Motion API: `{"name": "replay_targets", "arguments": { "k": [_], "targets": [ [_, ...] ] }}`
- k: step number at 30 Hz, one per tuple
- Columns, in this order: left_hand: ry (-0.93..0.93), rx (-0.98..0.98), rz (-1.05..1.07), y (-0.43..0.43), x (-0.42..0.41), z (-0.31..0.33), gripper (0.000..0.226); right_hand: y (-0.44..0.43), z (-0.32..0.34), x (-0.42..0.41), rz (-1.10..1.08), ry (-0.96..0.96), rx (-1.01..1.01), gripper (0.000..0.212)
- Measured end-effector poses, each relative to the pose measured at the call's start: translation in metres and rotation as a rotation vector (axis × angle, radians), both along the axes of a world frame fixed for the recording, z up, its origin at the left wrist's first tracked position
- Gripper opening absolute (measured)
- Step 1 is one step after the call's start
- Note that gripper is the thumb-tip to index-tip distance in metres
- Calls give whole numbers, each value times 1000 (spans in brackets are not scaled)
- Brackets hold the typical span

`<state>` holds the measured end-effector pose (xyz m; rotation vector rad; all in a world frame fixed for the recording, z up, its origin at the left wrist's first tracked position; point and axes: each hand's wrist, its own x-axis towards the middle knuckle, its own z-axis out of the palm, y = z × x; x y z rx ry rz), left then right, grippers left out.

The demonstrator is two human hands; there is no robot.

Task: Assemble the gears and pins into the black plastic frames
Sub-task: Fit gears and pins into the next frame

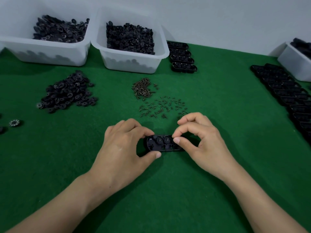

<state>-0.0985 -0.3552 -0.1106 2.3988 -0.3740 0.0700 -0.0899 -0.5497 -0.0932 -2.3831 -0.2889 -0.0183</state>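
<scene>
In two white bins (129,63), black gears (129,38).

The desk (218,165) is plain deep green felt. The frame (164,146), the heap of gears (67,94) and the rows of frames (286,91) are black. The pins (161,105) are dull bronze-brown. One loose gear (16,123) shows pale spokes. The bins (107,63) are milky white, the wall (218,17) pale grey.

Green table (218,165) bears 3 bins (131,64), gears (67,93), pins (161,106), black frames (286,91).
</scene>
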Motion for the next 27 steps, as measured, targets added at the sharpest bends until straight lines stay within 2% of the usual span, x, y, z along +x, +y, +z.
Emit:
{"name": "replay_targets", "arguments": {
  "k": [5,14,20,25,27],
  "targets": [
    [0,3,-1,0,0,1,43,-1,-1,0,-1,11,-25,11],
    [-1,12,-3,0,0,0,44,-4,-2,1,-5,-82,-76,12],
    [-7,22,-10,0,1,-1,45,-20,9,3,-78,2,176,25],
    [-14,22,-11,0,0,0,43,-22,11,-8,19,19,-7,6],
    [-25,29,-7,0,0,0,43,-19,6,-13,54,6,-91,12]
  ]
}}
